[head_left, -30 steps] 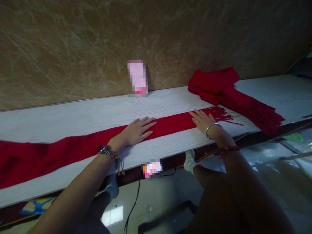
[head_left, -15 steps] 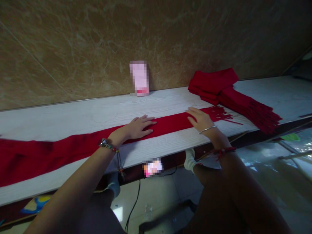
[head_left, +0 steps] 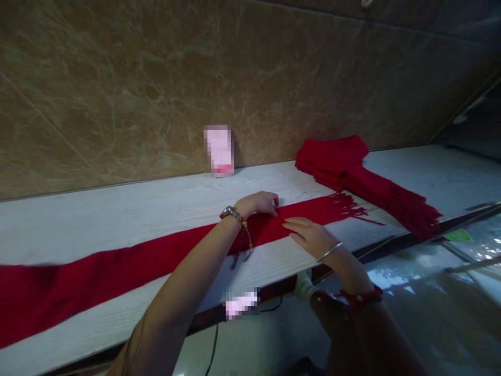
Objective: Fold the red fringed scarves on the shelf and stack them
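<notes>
1. The scarf (head_left: pixel 172 250) lies lengthwise along the table (head_left: pixel 117 219), red and mostly flat, running out of view on the left and ending on the right in a fringe (head_left: pixel 352 206).
2. The left hand (head_left: pixel 263 202) is at the scarf, near its far edge, with fingers curled downward; I cannot tell whether they pinch the cloth.
3. The right hand (head_left: pixel 309 237) is at the scarf's near edge, fingers loosely extended and grasping nothing; whether the tips touch the cloth is unclear.
4. The hands are near each other but apart, with red cloth showing between them.
5. Behind the scarf, a broad strip of white tabletop reaches to the wall (head_left: pixel 156 89); in front, a narrower strip runs to the near edge.
6. To the right, a folded red pile (head_left: pixel 332 162) sits against the back, its own fringe reaching the near edge; the scarf's fringe ends just beside it, leaving little room.
7. A blurred pink object (head_left: pixel 219 151) leans at the wall, well apart from the right hand.
8. Below the near edge is a blurred bright object (head_left: pixel 241 304).
</notes>
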Demonstrator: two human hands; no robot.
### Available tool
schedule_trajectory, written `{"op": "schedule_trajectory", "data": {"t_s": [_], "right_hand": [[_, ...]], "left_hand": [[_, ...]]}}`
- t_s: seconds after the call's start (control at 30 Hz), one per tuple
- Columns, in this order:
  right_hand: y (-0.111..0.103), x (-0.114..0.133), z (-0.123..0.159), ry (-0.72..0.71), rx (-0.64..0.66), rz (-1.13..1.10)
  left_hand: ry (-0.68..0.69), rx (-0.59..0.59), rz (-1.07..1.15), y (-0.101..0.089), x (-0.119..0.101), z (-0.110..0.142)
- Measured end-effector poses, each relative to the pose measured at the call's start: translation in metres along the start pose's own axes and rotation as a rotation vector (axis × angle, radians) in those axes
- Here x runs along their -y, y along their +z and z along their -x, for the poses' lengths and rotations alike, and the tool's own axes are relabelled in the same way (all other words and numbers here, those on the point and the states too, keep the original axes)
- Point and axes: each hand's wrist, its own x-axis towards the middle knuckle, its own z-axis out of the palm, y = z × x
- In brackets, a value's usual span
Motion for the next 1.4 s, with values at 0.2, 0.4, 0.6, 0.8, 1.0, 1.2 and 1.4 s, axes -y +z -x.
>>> {"op": "schedule_trajectory", "data": {"t_s": [0.2, 0.4, 0.6, 0.8, 1.0, 1.2, 1.4], "right_hand": [[-0.01, -0.006, 0.008, 0.055, 0.017, 0.091], [-0.018, -0.005, 0.012, 0.075, 0.052, 0.064], [-0.015, -0.015, 0.011, 0.154, 0.054, 0.005], [-0.016, -0.017, 0.01, 0.184, 0.047, -0.091], [-0.019, -0.014, 0.01, 0.172, 0.032, -0.095], [-0.017, -0.017, 0.004, 0.128, 0.1, -0.053], [-0.02, -0.023, 0.006, 0.093, 0.106, -0.078]], "left_hand": [[-0.024, 0.159, 0.028, -0.012, -0.01, -0.02], [-0.037, 0.142, 0.047, -0.009, -0.018, -0.028], [-0.041, 0.085, 0.096, -0.006, -0.022, -0.026], [-0.042, 0.029, 0.176, -0.001, -0.021, -0.03], [-0.054, 0.002, 0.248, 0.003, -0.021, -0.032], [-0.064, -0.05, 0.276, 0.006, -0.022, -0.032], [-0.056, -0.097, 0.274, 0.01, -0.022, -0.034]]}}
